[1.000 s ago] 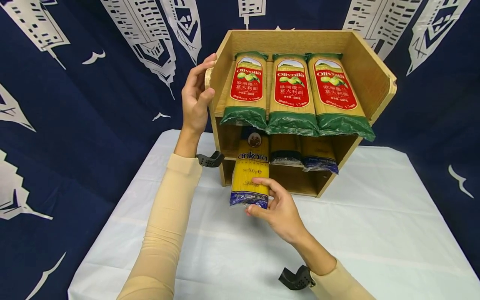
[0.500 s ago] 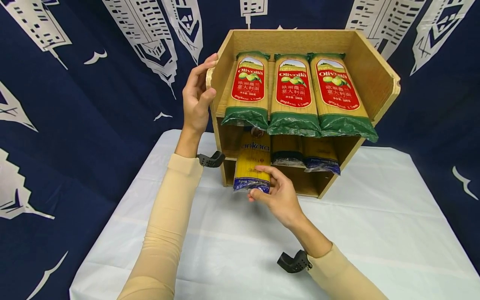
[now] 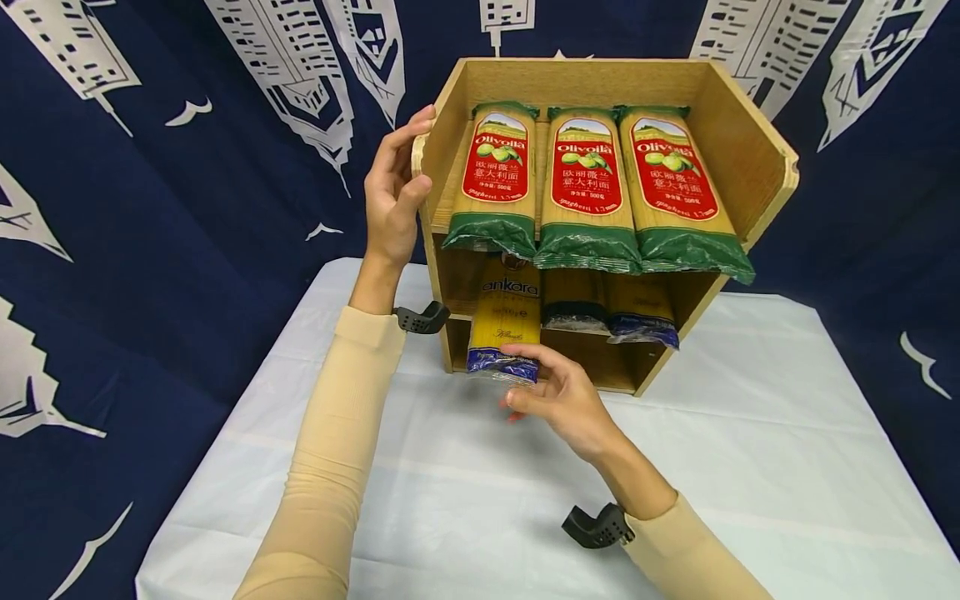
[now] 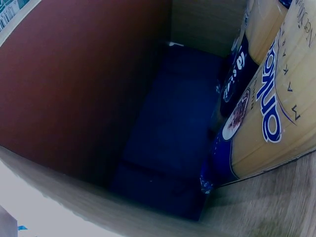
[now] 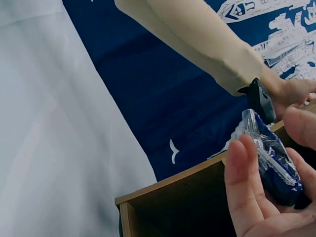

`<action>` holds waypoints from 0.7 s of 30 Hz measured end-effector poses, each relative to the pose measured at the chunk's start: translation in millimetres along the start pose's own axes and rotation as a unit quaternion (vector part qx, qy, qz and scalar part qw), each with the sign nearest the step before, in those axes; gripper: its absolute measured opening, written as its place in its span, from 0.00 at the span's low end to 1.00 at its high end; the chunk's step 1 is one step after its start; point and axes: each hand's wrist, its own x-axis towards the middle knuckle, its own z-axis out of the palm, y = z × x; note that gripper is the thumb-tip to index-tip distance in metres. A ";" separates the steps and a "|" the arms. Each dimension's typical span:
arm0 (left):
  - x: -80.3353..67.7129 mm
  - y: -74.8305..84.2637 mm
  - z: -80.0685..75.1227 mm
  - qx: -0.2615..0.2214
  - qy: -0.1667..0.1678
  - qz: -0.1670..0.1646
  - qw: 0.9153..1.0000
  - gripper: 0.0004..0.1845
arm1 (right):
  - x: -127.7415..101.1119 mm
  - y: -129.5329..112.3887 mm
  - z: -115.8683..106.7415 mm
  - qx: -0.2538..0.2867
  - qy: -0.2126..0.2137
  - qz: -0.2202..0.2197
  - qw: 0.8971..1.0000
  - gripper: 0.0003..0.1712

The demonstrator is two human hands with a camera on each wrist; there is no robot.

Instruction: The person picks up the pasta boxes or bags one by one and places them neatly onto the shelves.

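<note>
My left hand (image 3: 393, 200) grips the left side panel of a wooden shelf (image 3: 444, 167), with the thumb at its front edge. On the middle level, at the left, lies a yellow and blue ankara spaghetti pack (image 3: 504, 321), its blue end jutting out at the front. My right hand (image 3: 570, 404) is at that end, its index finger over the front of the pack and its thumb lower and apart. In the right wrist view the fingers (image 5: 239, 173) spread around the clear and blue wrapper end (image 5: 271, 158). The left wrist view shows the pack (image 4: 261, 118) inside the shelf.
Several more spaghetti packs fill the shelf: green-ended Olivoila packs (image 3: 585, 183) on top, a dark-ended pack (image 3: 573, 300) and a blue-ended pack (image 3: 641, 308) on the middle level. A white cloth (image 3: 450, 500) covers the table. A dark blue patterned curtain (image 3: 187, 192) hangs behind.
The ankara pack has moved back into the shelf under my right hand. The right thumb has since parted from its end. My left hand stays on the side panel.
</note>
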 end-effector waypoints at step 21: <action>-0.1 1.9 1.2 0.007 0.004 0.003 1.000 0.47 | -14.9 8.6 16.5 0.071 -0.125 -0.001 0.990 0.35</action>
